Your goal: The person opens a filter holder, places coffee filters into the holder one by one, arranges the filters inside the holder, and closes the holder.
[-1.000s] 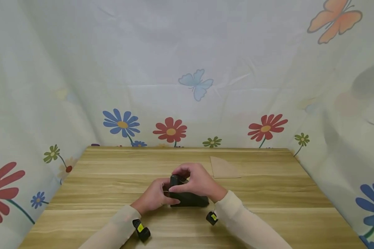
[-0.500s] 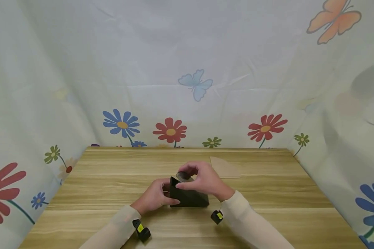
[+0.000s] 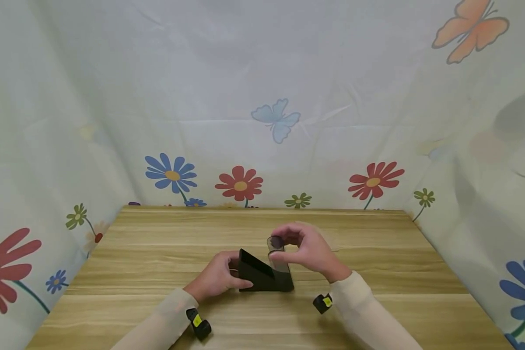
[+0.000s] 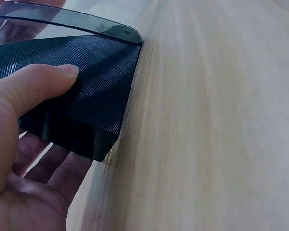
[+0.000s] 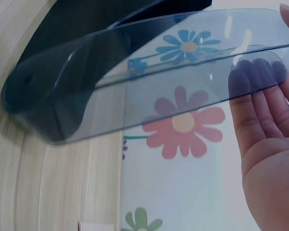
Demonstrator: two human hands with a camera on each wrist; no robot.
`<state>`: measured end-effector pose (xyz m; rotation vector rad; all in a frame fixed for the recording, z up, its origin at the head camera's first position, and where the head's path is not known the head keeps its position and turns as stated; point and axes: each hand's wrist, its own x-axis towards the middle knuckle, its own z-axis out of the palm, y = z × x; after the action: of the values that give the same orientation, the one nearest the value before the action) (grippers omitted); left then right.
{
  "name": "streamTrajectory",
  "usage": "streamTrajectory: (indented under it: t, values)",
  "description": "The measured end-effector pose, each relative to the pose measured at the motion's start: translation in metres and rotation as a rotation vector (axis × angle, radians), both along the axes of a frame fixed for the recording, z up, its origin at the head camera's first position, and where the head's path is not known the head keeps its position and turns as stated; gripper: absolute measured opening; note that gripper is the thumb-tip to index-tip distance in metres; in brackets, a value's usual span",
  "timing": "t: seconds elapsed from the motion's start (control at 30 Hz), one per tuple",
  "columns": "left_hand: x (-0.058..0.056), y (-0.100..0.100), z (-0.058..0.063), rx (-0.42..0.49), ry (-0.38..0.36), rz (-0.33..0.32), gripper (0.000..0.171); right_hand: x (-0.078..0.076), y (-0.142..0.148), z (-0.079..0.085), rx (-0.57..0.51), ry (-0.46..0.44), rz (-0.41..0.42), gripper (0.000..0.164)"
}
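A black wedge-shaped holder (image 3: 253,281) with a ribbed side stands on the table, its sloping top open. My left hand (image 3: 212,276) grips its tall left end; in the left wrist view the thumb lies on the ribbed side (image 4: 96,91) and fingers reach beneath the end. A smoky see-through lid (image 5: 135,89) is hinged at the holder's low right end and swung up. Between thumb and fingers, my right hand (image 3: 308,250) holds the lid's free end. In the right wrist view, the fingertips (image 5: 260,77) show through the clear plastic.
A fan-shaped brown paper (image 3: 331,241), like a coffee filter, lies behind the right hand, which partly covers it. The wooden table (image 3: 166,243) ends at a flower-printed cloth (image 3: 201,121) at the back and sides.
My right hand has moved right, swinging the lid up from the top of the holder and uncovering its opening. The left hand and the holder have stayed in place.
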<state>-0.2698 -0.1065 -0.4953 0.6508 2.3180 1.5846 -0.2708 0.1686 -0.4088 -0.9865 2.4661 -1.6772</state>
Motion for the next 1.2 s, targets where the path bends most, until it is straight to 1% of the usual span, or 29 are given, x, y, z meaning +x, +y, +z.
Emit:
streamTrajectory:
  t: [0.33,0.47,0.57,0.7,0.77,0.93,1.2]
  values:
    - [0.001,-0.001,0.002,-0.019,-0.020,0.012,0.040,-0.001,0.026,-0.001,-0.075,-0.028,0.068,0.038]
    - [0.001,0.000,0.003,-0.022,-0.025,0.013,0.040,-0.001,0.037,-0.005,-0.128,-0.058,0.074,0.037]
    - [0.002,0.000,0.004,-0.024,-0.026,0.010,0.040,0.001,0.045,-0.007,-0.156,-0.080,0.062,0.037]
    - [0.004,0.001,0.007,-0.020,-0.026,0.014,0.041,0.003,0.053,-0.009,-0.169,-0.099,0.042,0.036]
    - [0.004,0.001,0.007,-0.014,-0.030,0.013,0.041,0.005,0.057,-0.010,-0.174,-0.110,0.036,0.035]
    - [0.002,0.000,0.004,-0.005,-0.032,0.006,0.040,0.007,0.067,-0.013,-0.172,-0.113,0.019,0.038]
    - [0.002,0.000,0.003,-0.004,-0.030,0.004,0.040,0.009,0.084,-0.017,-0.149,-0.076,0.007,0.040]
